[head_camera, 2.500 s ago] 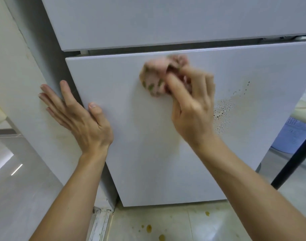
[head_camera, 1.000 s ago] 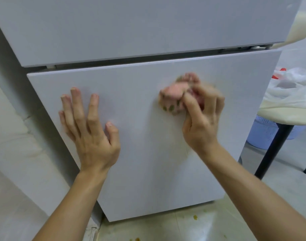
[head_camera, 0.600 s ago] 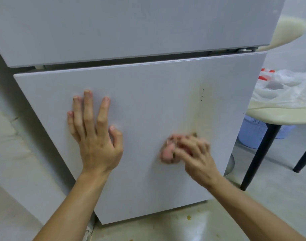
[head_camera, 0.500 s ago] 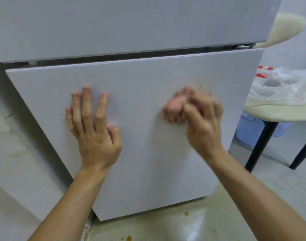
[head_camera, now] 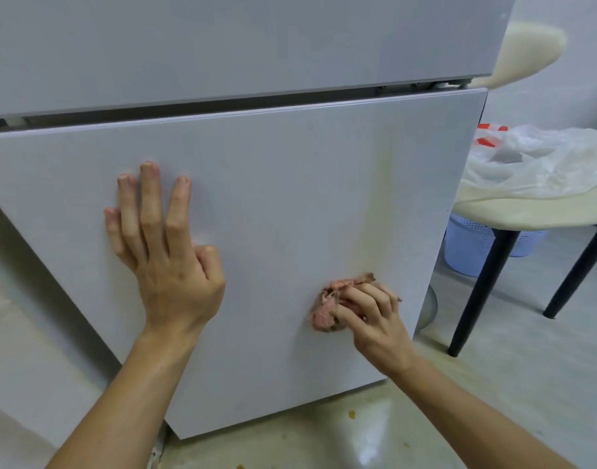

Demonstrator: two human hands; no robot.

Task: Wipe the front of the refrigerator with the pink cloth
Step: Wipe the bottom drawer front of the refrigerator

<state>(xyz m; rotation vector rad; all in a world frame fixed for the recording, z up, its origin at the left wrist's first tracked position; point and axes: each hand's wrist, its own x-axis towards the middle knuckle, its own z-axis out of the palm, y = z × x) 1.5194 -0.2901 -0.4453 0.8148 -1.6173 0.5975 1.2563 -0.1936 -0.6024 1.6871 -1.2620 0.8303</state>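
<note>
Now the right hand [head_camera: 375,319] bunches the pink cloth [head_camera: 327,309] in curled fingers and presses it against the refrigerator [head_camera: 290,198], low on its bottom door near the right edge. Well apart to the left, the left hand [head_camera: 165,252] lies flat on the same door, fingers straight and spread, gripping nothing. A faint yellowish streak [head_camera: 381,204] runs straight up the panel from the cloth, so the next stroke likely goes upward, with the right hand nearer. Yellow drips [head_camera: 351,414] spot the floor [head_camera: 493,401] below.

The refrigerator [head_camera: 290,198] door looks smooth, pale and faintly satin, with a dull yellowish smear. The pink cloth [head_camera: 327,313] is crumpled, soft fabric. The floor [head_camera: 513,384] tiles shine, and the plastic bag [head_camera: 541,157] is thin and crinkly
</note>
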